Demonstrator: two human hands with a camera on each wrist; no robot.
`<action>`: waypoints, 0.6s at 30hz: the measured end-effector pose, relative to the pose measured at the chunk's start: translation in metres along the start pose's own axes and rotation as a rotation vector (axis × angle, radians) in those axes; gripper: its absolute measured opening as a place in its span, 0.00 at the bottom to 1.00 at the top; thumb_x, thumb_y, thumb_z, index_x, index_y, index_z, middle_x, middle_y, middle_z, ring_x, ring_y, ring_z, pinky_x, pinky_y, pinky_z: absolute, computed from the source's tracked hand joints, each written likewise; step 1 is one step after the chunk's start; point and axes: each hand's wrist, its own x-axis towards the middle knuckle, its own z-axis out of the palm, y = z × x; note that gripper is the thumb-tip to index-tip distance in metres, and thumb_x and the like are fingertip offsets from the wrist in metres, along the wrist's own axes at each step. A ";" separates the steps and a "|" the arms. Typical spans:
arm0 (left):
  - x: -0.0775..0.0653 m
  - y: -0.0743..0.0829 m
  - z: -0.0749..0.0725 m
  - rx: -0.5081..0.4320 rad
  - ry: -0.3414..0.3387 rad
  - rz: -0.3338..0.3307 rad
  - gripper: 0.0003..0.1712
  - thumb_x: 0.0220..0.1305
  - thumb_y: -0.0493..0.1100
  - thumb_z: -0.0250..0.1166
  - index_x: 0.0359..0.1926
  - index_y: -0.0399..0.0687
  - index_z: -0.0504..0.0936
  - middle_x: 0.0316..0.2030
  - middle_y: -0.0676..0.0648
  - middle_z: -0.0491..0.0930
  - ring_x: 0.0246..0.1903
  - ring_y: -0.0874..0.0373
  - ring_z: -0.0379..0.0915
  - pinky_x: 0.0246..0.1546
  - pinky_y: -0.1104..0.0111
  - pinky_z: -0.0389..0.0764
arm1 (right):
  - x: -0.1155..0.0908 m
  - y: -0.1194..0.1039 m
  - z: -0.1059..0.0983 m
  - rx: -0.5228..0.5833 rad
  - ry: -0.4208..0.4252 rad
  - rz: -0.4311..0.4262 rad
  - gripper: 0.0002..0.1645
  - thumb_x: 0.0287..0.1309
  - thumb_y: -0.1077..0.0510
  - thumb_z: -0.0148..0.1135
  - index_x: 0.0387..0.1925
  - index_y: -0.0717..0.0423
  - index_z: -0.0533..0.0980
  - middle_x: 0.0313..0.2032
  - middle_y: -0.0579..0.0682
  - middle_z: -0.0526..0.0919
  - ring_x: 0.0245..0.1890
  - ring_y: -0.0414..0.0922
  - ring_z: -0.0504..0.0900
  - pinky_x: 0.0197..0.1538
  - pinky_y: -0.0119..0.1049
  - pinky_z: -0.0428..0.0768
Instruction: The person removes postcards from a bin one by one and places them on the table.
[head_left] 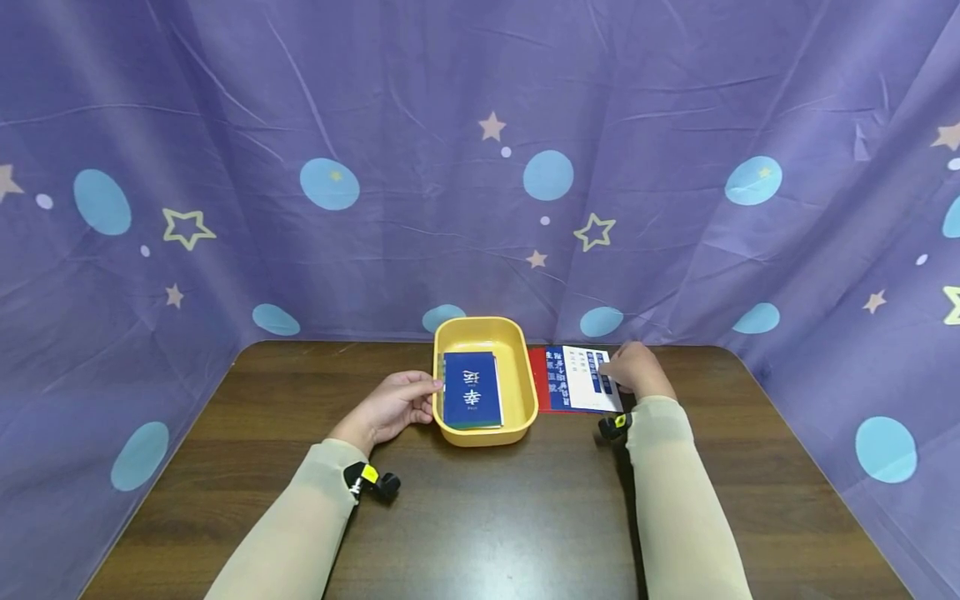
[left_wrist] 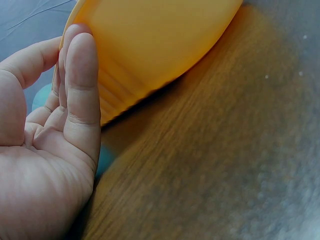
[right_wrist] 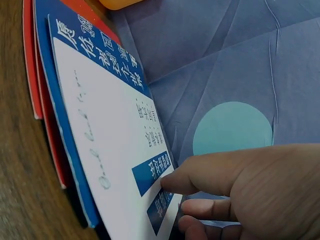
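My left hand (head_left: 393, 406) grips the left rim of a yellow plastic tray (head_left: 515, 385), thumb on one side and fingers on the other. Inside the tray lies a stack of cards, with a blue card (head_left: 472, 408) bearing white characters on top. To the right of the tray, my right hand (head_left: 640, 371) pinches the right end of a white card with blue blocks (right_wrist: 110, 125). Its thumb rests on the printed face, and the other fingers are at the card's edge. Under that card lie a blue card (right_wrist: 65, 122) and red cards (right_wrist: 31, 65), fanned to the left.
A brown wooden table (head_left: 480, 517) carries everything. Behind it hangs a purple curtain (head_left: 420, 250) with stars and blue dots, close to the table's back edge. A small black device (head_left: 375, 482) is strapped at each wrist.
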 end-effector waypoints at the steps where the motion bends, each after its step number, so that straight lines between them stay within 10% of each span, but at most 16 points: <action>1: 0.000 0.000 0.000 0.001 -0.001 0.000 0.05 0.76 0.37 0.64 0.39 0.41 0.79 0.23 0.52 0.84 0.20 0.64 0.79 0.22 0.75 0.86 | 0.000 0.000 0.000 -0.008 0.000 -0.006 0.16 0.60 0.54 0.68 0.22 0.54 0.73 0.34 0.55 0.82 0.36 0.50 0.82 0.32 0.34 0.83; 18: -0.001 0.001 0.001 -0.009 0.011 -0.009 0.06 0.76 0.36 0.64 0.38 0.42 0.80 0.23 0.51 0.83 0.20 0.63 0.79 0.22 0.75 0.86 | 0.001 0.006 -0.004 0.221 -0.079 0.027 0.19 0.69 0.53 0.65 0.47 0.67 0.80 0.44 0.58 0.81 0.44 0.51 0.82 0.41 0.39 0.92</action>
